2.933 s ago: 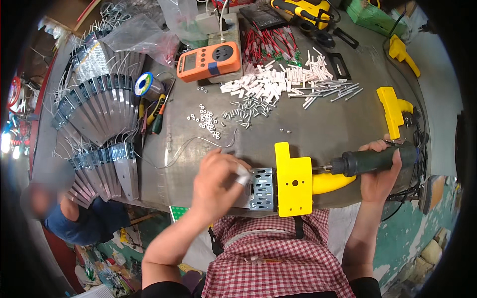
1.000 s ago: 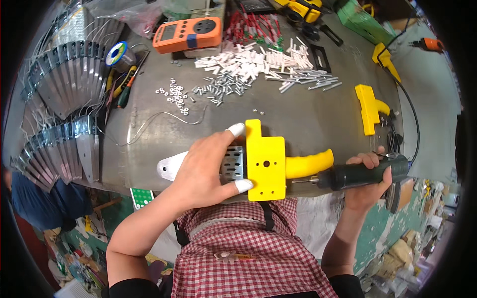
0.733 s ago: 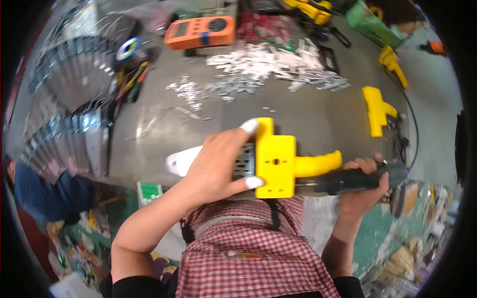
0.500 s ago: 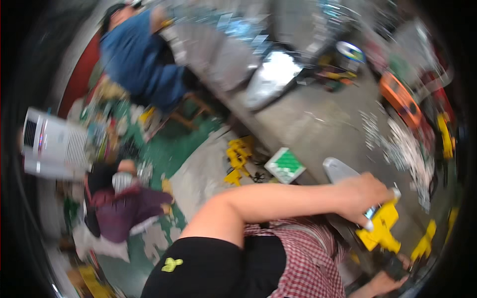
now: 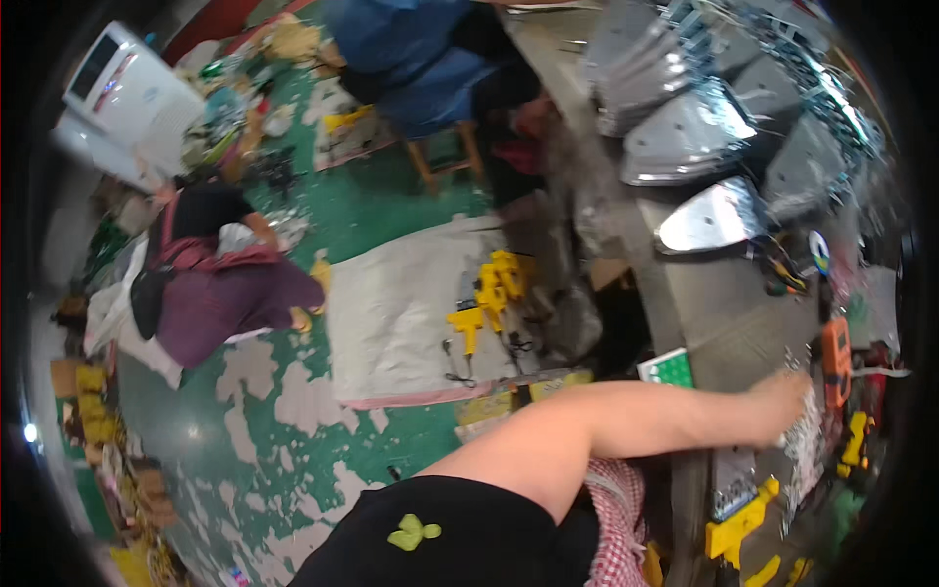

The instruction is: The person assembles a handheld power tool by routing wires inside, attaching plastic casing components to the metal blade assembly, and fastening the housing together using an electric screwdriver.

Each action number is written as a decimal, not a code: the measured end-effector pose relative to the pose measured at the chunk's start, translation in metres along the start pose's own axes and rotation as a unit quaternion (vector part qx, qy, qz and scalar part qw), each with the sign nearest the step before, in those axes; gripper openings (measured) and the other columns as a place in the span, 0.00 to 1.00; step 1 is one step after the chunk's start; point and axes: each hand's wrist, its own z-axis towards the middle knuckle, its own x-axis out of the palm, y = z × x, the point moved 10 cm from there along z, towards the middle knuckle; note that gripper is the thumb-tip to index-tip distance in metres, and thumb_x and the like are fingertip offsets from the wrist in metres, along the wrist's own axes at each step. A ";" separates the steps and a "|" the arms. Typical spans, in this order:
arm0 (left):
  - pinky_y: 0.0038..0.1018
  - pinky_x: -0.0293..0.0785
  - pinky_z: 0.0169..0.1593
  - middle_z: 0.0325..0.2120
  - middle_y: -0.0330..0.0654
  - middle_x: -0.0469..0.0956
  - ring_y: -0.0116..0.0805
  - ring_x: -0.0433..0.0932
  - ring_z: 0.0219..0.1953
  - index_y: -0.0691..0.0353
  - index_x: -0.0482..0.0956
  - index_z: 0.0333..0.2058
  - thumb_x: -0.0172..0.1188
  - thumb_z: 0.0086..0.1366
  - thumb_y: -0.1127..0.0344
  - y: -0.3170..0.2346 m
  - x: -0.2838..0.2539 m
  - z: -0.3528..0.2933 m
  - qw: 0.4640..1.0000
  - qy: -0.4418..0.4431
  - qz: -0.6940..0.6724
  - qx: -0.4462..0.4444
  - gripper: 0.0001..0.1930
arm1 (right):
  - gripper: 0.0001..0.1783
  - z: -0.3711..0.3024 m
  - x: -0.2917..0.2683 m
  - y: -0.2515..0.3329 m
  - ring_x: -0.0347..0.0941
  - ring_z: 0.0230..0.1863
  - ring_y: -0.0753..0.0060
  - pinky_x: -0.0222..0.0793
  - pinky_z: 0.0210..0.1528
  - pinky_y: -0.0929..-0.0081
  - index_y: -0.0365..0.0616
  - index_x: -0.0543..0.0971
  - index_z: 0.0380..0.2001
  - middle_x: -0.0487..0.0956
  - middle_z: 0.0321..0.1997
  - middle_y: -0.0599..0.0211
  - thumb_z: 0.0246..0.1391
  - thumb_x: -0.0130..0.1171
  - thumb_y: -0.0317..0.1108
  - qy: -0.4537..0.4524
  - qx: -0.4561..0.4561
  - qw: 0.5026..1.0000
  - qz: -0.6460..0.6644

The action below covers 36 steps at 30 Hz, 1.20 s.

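My left arm comes up from the lower edge in a black short sleeve and stretches right across the bench. My left hand (image 5: 781, 406) is at a pile of small silvery metal pieces (image 5: 804, 455); its fingers are blurred, and I cannot make out what they hold, if anything. Just below that hand, a yellow plastic tool body (image 5: 741, 528) lies by a flat grey metal plate (image 5: 734, 476). My right hand is out of view. A red-and-white checked cloth (image 5: 614, 514) covers my front.
Several shiny metal plates (image 5: 706, 215) are stacked at the far bench end. An orange meter (image 5: 836, 362) and a green-and-white box (image 5: 670, 368) lie nearer. One person crouches left (image 5: 220, 293), another sits on a stool (image 5: 445, 161). Yellow tools (image 5: 469, 325) rest on a floor sheet.
The view has swung left. My left hand has left the yellow tool body and moved to the pile of metal pieces. My right hand has gone out of view.
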 end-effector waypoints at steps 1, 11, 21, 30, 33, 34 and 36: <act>0.40 0.63 0.57 0.46 0.53 0.73 0.49 0.68 0.53 0.65 0.82 0.33 0.67 0.48 0.53 0.015 0.005 -0.007 0.999 0.004 -0.051 -0.006 0.21 | 0.11 0.005 -0.023 -0.026 0.79 0.35 0.68 0.76 0.36 0.68 0.38 0.81 0.33 0.82 0.34 0.63 0.44 0.68 0.28 -0.013 0.052 0.998 0.016; 0.36 0.65 0.60 0.56 0.51 0.70 0.48 0.68 0.58 0.62 0.73 0.50 0.58 0.59 0.71 0.058 -0.054 -0.035 0.982 0.061 -0.175 -0.027 0.19 | 0.22 -0.028 -0.012 -0.076 0.67 0.43 0.71 0.62 0.55 0.65 0.41 0.67 0.52 0.69 0.39 0.68 0.59 0.55 0.40 -0.061 0.251 0.825 0.503; 0.39 0.74 0.38 0.30 0.46 0.75 0.48 0.75 0.37 0.62 0.69 0.32 0.54 0.51 0.77 0.060 -0.039 0.027 0.976 0.111 0.142 0.121 0.08 | 0.25 -0.034 -0.012 -0.083 0.65 0.41 0.74 0.64 0.54 0.66 0.46 0.64 0.57 0.64 0.37 0.72 0.60 0.50 0.43 -0.098 0.256 0.816 0.508; 0.33 0.74 0.37 0.30 0.42 0.78 0.44 0.77 0.34 0.59 0.75 0.30 0.66 0.47 0.76 -0.020 -0.049 -0.036 0.978 0.154 -0.131 0.050 0.11 | 0.26 -0.039 -0.006 -0.075 0.64 0.40 0.72 0.62 0.54 0.62 0.44 0.66 0.56 0.66 0.35 0.70 0.56 0.56 0.40 -0.132 0.256 0.791 0.540; 0.35 0.66 0.49 0.30 0.34 0.81 0.35 0.76 0.37 0.55 0.73 0.28 0.66 0.48 0.78 -0.065 -0.041 -0.072 0.960 0.192 -0.190 0.070 0.12 | 0.26 -0.040 -0.008 -0.076 0.64 0.40 0.71 0.61 0.54 0.62 0.43 0.65 0.56 0.67 0.36 0.69 0.57 0.56 0.41 -0.139 0.251 0.785 0.549; 0.38 0.64 0.51 0.30 0.33 0.81 0.34 0.76 0.37 0.55 0.73 0.28 0.66 0.48 0.78 -0.067 -0.037 -0.079 0.962 0.188 -0.188 0.055 0.12 | 0.26 -0.041 -0.008 -0.075 0.64 0.40 0.71 0.61 0.54 0.62 0.43 0.65 0.56 0.68 0.36 0.69 0.57 0.55 0.40 -0.138 0.249 0.783 0.552; 0.39 0.61 0.54 0.30 0.31 0.82 0.32 0.75 0.37 0.54 0.73 0.27 0.66 0.48 0.77 -0.067 -0.039 -0.087 0.966 0.176 -0.183 0.050 0.12 | 0.26 -0.043 -0.009 -0.076 0.64 0.41 0.71 0.61 0.54 0.62 0.43 0.65 0.57 0.68 0.36 0.69 0.57 0.55 0.40 -0.148 0.250 0.782 0.552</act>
